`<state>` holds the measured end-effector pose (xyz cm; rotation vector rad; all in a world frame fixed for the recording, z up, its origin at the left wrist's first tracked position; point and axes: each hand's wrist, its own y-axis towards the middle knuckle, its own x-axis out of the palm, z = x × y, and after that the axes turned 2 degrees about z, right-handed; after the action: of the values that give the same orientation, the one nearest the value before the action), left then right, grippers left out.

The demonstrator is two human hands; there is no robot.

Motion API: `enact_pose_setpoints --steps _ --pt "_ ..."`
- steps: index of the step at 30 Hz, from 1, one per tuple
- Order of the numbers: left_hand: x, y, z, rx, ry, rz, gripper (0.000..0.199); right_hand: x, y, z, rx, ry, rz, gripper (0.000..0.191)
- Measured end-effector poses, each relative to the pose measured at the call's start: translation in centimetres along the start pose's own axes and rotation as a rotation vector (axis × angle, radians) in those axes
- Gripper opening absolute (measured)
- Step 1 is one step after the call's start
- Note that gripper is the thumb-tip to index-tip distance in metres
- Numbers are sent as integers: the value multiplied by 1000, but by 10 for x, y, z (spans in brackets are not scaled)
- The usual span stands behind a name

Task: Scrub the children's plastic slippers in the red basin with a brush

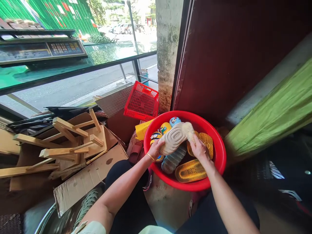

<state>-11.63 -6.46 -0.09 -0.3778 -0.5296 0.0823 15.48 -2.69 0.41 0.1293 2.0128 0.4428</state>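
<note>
Pale green sleeves [90, 228] show at the bottom of the view, and two bare forearms reach forward above dark trousers [129, 191]. The left hand [154, 150], with a thin gold bangle [150, 157] on its wrist, and the right hand [198, 150] hold together a beige slipper [175, 138], whose ridged sole is turned upward. The left fingers [159, 144] close around one side of this slipper, and the right fingers [193, 140] grasp its other end, so neither hand is released. The slipper is over a red plastic basin [215, 152], inside the line of the rim.

Inside the basin lie a clear plastic bottle [173, 159], two slippers with orange-yellow soles [190, 170], and some blue and yellow slippers with printed cartoon figures [165, 127]; their exact number seems hard to tell, because the hands cover a part of them. Just behind the basin are a yellow box [143, 129] and a red plastic crate [141, 100], which stands tilted. On the left, wooden sticks [60, 143] lie on flattened cardboard [90, 175]. Farther away, an electronic weighing scale [42, 48] stands on a glass counter [109, 55], and a concrete pillar [168, 55] rises near a green cloth [268, 113].
</note>
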Motion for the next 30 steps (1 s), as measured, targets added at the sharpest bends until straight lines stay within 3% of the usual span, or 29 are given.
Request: enact_pose_setpoints --steps 4,10,12,14,17,21,24,27,30 --pt "-9 -11 12 71 5 5 65 -13 13 13 168 -6 76 55" --pt "-12 -28 39 457 315 26 72 -42 -2 -32 -4 260 144 61" --pt "-16 -26 42 609 516 63 74 -51 -6 -51 -24 363 85 60" --pt "-20 -20 40 731 744 99 76 -58 -6 -68 -24 529 -75 63" --pt "-24 -9 31 815 1099 101 74 -64 -6 -88 30 751 -287 72" --pt "-20 -2 24 791 1458 122 71 -72 -14 -99 86 936 -385 69" --pt "-17 5 30 678 1551 160 71 -82 -17 -89 165 998 -380 68" --pt "-19 17 37 489 1570 286 76 -96 -12 -62 318 1004 -204 70" --pt "-20 24 34 427 1618 323 77 -103 -7 -21 469 856 -28 78"
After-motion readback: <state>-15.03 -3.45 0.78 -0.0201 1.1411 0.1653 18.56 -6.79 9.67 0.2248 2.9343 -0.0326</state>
